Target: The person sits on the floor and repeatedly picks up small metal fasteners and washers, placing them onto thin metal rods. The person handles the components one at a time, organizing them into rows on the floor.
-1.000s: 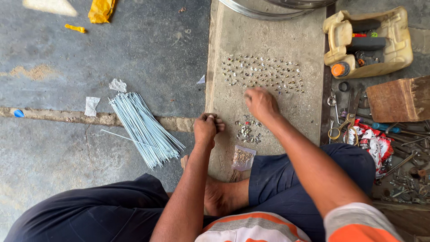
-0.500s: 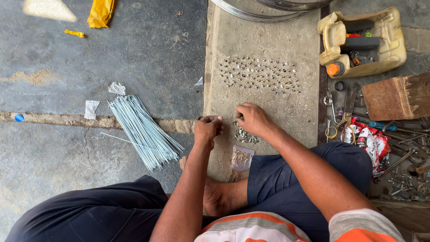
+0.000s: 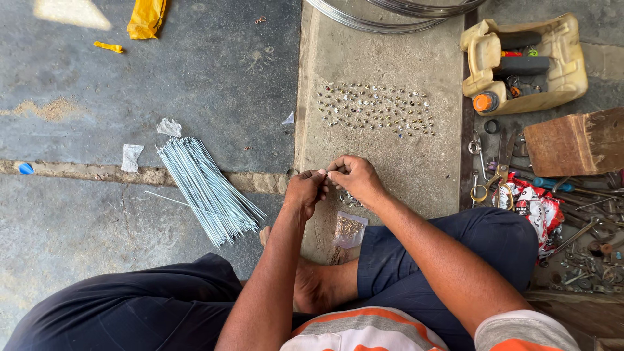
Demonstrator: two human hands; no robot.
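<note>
Person: seated on the ground at the bottom of the frame, dark trousers, orange-and-grey striped shirt, one bare foot tucked in at lower centre.
Small plastic bag: clear, holding brass-coloured bits, lying on the concrete slab just above the foot.
Left hand: centre of the frame, fingers curled and pressed together at the tips, meeting the other hand; what it pinches is too small to tell.
Right hand: just right of the left one and touching it, fingers bunched in a pinch over the slab; the item between the fingertips cannot be made out.
Loose nipples: a little heap of small metal pieces on the slab, directly under the two hands and partly hidden by them.
Bundle of spokes: thin silvery rods fanned on the floor, left of centre, well apart from the hands.
Paper scraps: white, left of the rods.
Rows of nipples: dozens of small metal pieces set upright in lines on the slab, above the hands.
Scissors: yellow-handled, right of the slab among scattered tools.
Wooden block: right edge.
Cut-open jug: cream plastic, upper right, holding tools.
Wheel rims: metal hoops along the top edge.
Yellow cloth: upper left.
</note>
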